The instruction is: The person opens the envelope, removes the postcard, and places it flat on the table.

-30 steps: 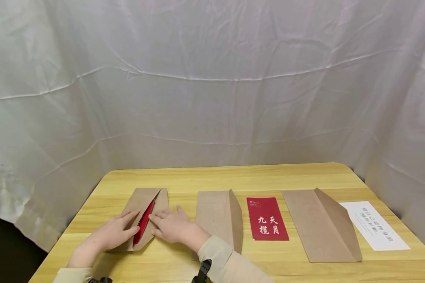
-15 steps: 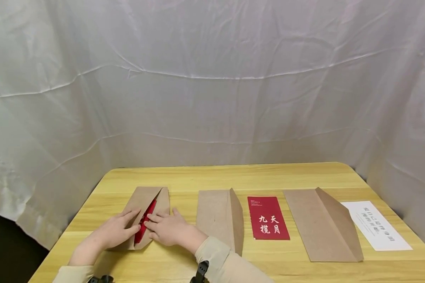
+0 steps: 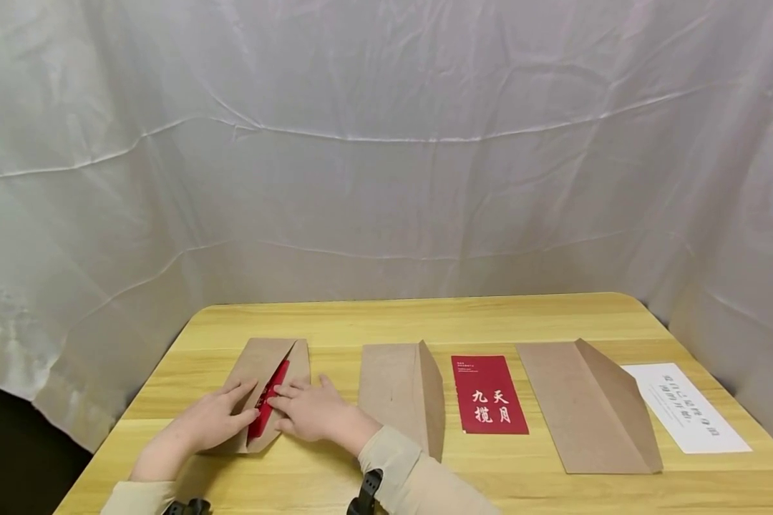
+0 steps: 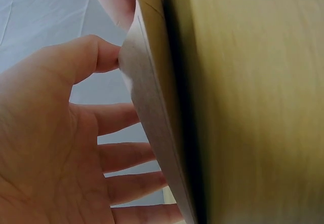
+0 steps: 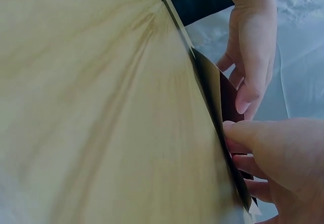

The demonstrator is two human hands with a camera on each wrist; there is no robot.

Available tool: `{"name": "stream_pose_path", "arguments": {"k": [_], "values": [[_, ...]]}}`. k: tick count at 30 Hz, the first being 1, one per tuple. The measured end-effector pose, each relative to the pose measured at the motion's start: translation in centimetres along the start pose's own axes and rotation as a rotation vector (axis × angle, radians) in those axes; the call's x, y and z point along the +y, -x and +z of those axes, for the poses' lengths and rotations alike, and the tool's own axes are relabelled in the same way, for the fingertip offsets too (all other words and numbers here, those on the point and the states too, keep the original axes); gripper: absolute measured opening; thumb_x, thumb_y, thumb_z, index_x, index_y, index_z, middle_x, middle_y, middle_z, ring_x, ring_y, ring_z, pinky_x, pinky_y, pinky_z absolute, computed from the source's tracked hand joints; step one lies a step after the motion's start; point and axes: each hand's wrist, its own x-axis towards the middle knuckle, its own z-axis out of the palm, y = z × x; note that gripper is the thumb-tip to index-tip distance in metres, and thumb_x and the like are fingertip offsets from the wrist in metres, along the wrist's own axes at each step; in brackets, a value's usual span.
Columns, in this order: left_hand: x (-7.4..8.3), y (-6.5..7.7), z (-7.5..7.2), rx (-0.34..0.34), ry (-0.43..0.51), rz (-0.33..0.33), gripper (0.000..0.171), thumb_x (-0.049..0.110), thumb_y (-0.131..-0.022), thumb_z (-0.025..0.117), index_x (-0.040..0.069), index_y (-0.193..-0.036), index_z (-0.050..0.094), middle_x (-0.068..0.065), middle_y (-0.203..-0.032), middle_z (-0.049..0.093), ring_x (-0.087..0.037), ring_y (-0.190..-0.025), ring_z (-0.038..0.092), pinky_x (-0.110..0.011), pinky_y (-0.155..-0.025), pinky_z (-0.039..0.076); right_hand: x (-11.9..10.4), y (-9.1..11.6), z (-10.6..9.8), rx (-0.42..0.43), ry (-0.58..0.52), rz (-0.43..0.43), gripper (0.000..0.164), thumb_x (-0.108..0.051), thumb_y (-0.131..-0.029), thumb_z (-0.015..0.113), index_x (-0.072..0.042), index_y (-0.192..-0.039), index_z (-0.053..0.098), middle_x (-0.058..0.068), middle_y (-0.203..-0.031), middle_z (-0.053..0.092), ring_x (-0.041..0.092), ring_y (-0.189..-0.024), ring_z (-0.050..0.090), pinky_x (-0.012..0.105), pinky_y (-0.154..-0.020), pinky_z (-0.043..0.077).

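Observation:
At the table's left lies a brown paper envelope (image 3: pixel 262 350), its flap partly raised along the right side. A red card (image 3: pixel 277 375) with dark markings shows through the slit. My left hand (image 3: pixel 209 422) rests on the envelope's left part, thumb beside the card; the left wrist view shows its fingers (image 4: pixel 126 155) fairly straight against the paper (image 4: pixel 147 82). From the right, my right hand (image 3: pixel 315 411) reaches over the flap, fingertips at the red card. In the right wrist view its thumb (image 5: pixel 238 130) touches the flap edge while the other fingers are partly hidden.
Rightward along the wooden table (image 3: pixel 477 325) lie a second brown envelope (image 3: pixel 386 386), a red card with white characters (image 3: pixel 487 386), a third envelope (image 3: pixel 567 400) and a white printed card (image 3: pixel 683 408). Grey cloth (image 3: pixel 386 179) hangs behind and at the sides.
The right fingertips have moved slightly from the flap onto the red card. The card sits a little farther up and right in the slit. The left hand has hardly moved.

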Motion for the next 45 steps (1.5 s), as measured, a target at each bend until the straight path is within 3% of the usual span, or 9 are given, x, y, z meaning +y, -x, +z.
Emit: {"name": "stream_pose_path", "arguments": {"k": [14, 33, 45], "values": [[0.2, 0.0, 0.1, 0.018, -0.022, 0.000, 0.064, 0.043, -0.094, 0.057, 0.005, -0.144, 0.047, -0.034, -0.145, 0.041, -0.055, -0.126, 0.046, -0.064, -0.099, 0.041, 0.7, 0.0, -0.2, 0.026, 0.024, 0.032, 0.052, -0.058, -0.098, 0.042, -0.038, -0.146, 0.042, -0.017, -0.155, 0.035, 0.008, -0.145, 0.033, 0.045, -0.117, 0.031], [0.2, -0.1, 0.4, 0.007, -0.031, -0.028, 0.066, 0.045, -0.094, 0.057, 0.007, -0.145, 0.045, -0.033, -0.148, 0.038, -0.056, -0.129, 0.042, -0.065, -0.100, 0.041, 2.8, 0.8, -1.1, 0.044, -0.082, 0.042, 0.043, -0.047, -0.097, 0.053, -0.032, -0.137, 0.056, -0.012, -0.147, 0.049, 0.007, -0.139, 0.043, 0.048, -0.116, 0.033], [0.1, -0.2, 0.5, 0.011, -0.041, -0.035, 0.067, 0.046, -0.093, 0.058, 0.007, -0.146, 0.045, -0.033, -0.148, 0.036, -0.057, -0.129, 0.042, -0.065, -0.100, 0.041, 3.8, 1.0, -1.8, 0.052, -0.079, 0.034, 0.037, -0.042, -0.098, 0.054, -0.028, -0.130, 0.063, -0.010, -0.141, 0.056, 0.008, -0.135, 0.048, 0.039, -0.112, 0.039]]}}
